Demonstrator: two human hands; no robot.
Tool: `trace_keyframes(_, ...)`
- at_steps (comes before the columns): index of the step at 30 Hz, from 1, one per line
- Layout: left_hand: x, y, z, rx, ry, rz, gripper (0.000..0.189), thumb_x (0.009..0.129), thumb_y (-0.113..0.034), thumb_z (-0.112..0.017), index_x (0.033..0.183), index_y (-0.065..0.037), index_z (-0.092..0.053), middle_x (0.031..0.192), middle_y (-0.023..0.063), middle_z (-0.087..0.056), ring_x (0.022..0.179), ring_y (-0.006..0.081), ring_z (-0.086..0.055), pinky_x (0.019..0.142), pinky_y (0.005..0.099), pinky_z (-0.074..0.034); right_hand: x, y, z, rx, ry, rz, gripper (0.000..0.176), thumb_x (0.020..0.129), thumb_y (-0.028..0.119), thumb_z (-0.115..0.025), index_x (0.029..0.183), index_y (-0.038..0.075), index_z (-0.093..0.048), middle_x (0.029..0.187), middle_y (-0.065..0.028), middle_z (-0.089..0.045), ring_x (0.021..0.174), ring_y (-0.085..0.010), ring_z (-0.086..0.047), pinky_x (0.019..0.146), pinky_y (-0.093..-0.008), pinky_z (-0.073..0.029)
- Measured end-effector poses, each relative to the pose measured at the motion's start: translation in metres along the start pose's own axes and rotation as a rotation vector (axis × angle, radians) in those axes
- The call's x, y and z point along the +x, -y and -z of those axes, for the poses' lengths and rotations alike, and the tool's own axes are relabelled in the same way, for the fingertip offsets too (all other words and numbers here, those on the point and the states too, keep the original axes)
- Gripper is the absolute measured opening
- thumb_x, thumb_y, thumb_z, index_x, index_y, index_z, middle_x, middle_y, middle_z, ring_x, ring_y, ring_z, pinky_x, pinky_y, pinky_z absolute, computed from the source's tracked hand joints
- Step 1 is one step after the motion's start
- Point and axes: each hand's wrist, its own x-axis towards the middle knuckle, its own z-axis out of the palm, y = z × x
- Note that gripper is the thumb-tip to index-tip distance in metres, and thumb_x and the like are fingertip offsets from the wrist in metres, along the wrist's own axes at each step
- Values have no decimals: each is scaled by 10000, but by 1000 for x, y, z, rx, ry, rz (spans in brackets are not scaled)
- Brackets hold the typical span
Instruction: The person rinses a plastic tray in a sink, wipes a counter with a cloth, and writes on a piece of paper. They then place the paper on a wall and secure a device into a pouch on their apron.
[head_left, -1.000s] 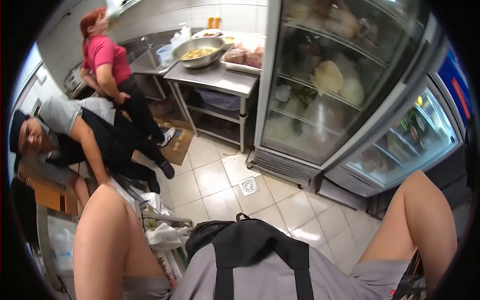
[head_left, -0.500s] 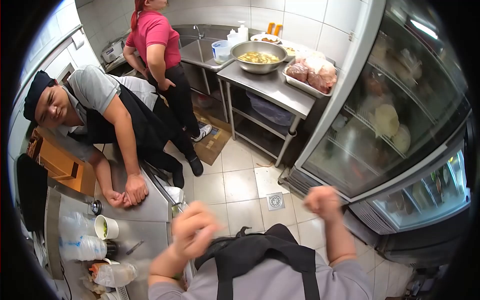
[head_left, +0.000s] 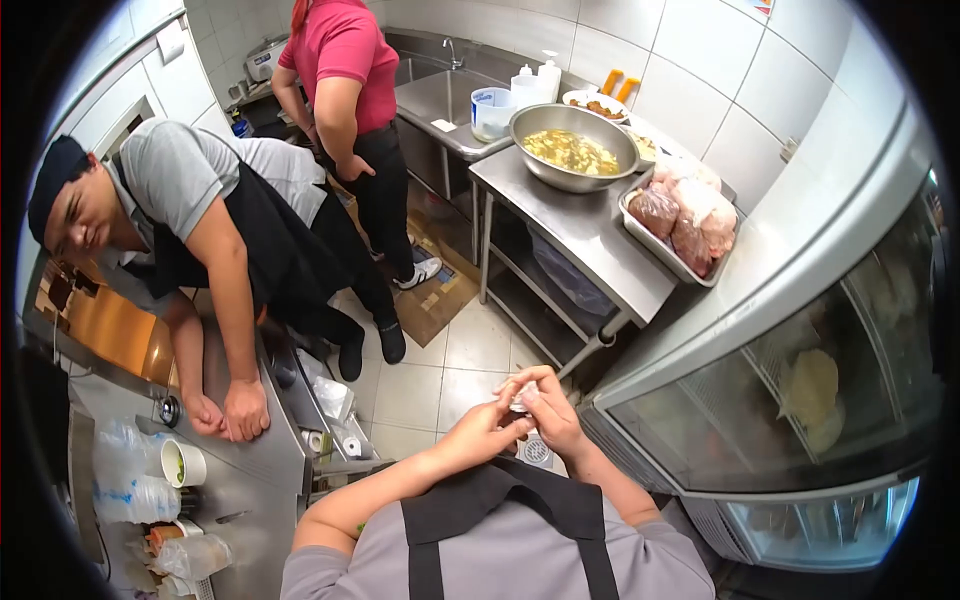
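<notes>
In front of my apron, my left hand (head_left: 482, 432) and my right hand (head_left: 556, 412) meet with fingers bent and closed. Between their fingertips is a small white crumpled piece (head_left: 523, 397), partly covered by the fingers. Whether it is paper or plastic I cannot make out. Both hands are raised above the tiled floor, away from the counters.
To the left, a co-worker leans on the steel counter (head_left: 262, 470), near a white cup (head_left: 184, 464). Ahead, a steel table (head_left: 545, 205) holds a large bowl (head_left: 575, 147) and a tray of bagged meat (head_left: 685, 222). A glass-door fridge (head_left: 790, 390) stands at right.
My hands were apart, each with bent fingers; now they have come together around the small white piece. The view has turned a little to the right.
</notes>
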Motion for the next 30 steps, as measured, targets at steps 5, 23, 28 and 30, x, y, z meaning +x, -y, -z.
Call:
trace_keyframes(5,61,-2,38,-362,-239,-301,406,875,-97,-583,1223,25,-413,1086,109,-532,938,169,-588,706,301,-563,69,-3,46,-377,99,24,340,961,138,-375,1270,10,-436,1186,-99,-577,1146,-216,-490,1049,-390,-267)
trace_keyframes(23,152,-22,295,-648,-359,-271,171,816,-97,-672,781,-53,-510,747,68,-608,598,111,-600,553,242,-509,350,-42,76,-664,402,238,325,767,82,-668,1078,46,-579,1008,-102,-601,887,-264,-574,770,-346,-467)
trace_keyframes(28,174,-24,353,-634,-389,-365,130,840,-104,-645,824,-18,-549,770,70,-622,658,123,-609,599,234,-508,410,-55,64,-727,338,228,295,767,67,-660,1048,35,-576,929,-110,-580,845,-278,-564,738,-345,-460)
trace_keyframes(30,174,-28,367,-695,-414,-334,110,849,-96,-629,871,-10,-564,790,70,-625,684,122,-610,621,237,-511,431,-61,66,-741,284,237,292,786,33,-619,1074,16,-575,928,-123,-574,860,-282,-563,749,-344,-462)
